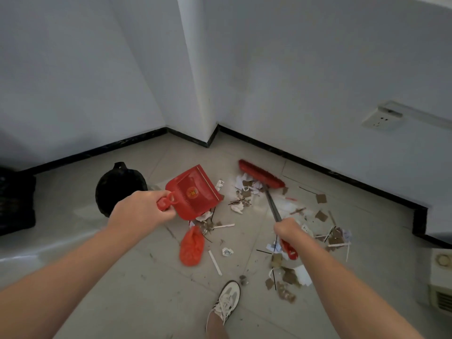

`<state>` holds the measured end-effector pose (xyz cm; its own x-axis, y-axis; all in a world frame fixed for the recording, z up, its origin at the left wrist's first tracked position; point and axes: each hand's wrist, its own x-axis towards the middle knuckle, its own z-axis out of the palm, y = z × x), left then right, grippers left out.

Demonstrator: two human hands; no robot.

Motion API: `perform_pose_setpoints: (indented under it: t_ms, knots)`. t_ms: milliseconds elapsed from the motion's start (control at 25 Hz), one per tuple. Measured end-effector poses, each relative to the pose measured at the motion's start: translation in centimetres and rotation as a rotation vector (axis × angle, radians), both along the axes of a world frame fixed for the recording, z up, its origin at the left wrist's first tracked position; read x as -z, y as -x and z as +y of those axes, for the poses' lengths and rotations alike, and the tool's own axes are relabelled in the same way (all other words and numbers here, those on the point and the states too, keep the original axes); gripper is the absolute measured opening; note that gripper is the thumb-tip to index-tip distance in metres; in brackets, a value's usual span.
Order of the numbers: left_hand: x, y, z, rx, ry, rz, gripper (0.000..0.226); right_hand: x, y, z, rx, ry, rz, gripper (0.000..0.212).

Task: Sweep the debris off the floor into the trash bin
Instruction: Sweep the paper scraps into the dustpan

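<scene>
My left hand grips the handle of a red dustpan, which is lifted and tilted just right of the trash bin, a round bin lined with a black bag. My right hand holds the metal shaft of a red broom; its red head rests on the floor near the far wall. Debris of paper scraps, cardboard bits and thin sticks lies scattered between the pan and broom and around my right hand. A crumpled orange-red bag lies below the dustpan.
White walls with black baseboard form a corner with a jutting column. A black bag sits at the left edge. A white appliance stands at the right edge. My white shoe is on the grey tiles near the bottom.
</scene>
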<state>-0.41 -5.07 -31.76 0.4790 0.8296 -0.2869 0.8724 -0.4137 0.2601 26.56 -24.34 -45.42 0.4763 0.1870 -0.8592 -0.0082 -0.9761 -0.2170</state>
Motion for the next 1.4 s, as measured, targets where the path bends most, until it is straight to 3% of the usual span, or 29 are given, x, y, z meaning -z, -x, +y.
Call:
perform_pose_setpoints:
  t_ms: [280, 400, 600, 680, 840, 960, 1040, 1160, 1280, 1400]
  knots:
    - [0.0, 9.8, -3.6, 0.009, 0.048, 0.061, 0.012, -1.7, 11.8, -4.7, -0.365, 0.091, 0.044, 0.037]
    - [0.0, 16.1, -6.5, -0.038, 0.074, 0.082, 0.02, -4.0, 17.2, -7.3, -0.402, 0.116, 0.077, 0.039]
    - [-0.4, 26.9, -10.7, -0.131, 0.137, -0.005, 0.014, -6.2, 24.7, -12.6, -0.414, 0.243, 0.056, 0.046]
    - [-0.3, 30.6, -12.4, -0.169, 0.165, -0.017, 0.028, -6.2, 27.0, -14.9, -0.444, 0.284, 0.021, 0.05]
    - [-0.4, 36.1, -14.8, -0.255, 0.239, -0.032, 0.037, -7.0, 30.0, -17.1, -0.442, 0.177, -0.035, 0.042]
    - [-0.9, 38.6, -15.6, -0.354, 0.288, -0.067, 0.041, -8.6, 30.2, -16.4, -0.389, 0.081, -0.043, 0.032]
    - [-1.4, 39.6, -16.4, -0.419, 0.294, -0.105, 0.044, -9.2, 29.9, -14.5, -0.472, 0.026, -0.107, 0.031]
    - [-1.9, 40.3, -17.2, -0.488, 0.263, -0.15, 0.021, -8.1, 28.8, -9.5, -0.574, -0.022, -0.161, 0.036]
    - [-1.9, 41.7, -17.2, -0.618, 0.206, -0.212, 0.005, -6.2, 28.8, -4.3, -0.494, -0.038, -0.056, 0.024]
    - [-1.7, 43.9, -17.2, -0.737, 0.123, -0.237, 0.016, -3.6, 30.3, -1.3, -0.357, 0.004, 0.037, 0.018]
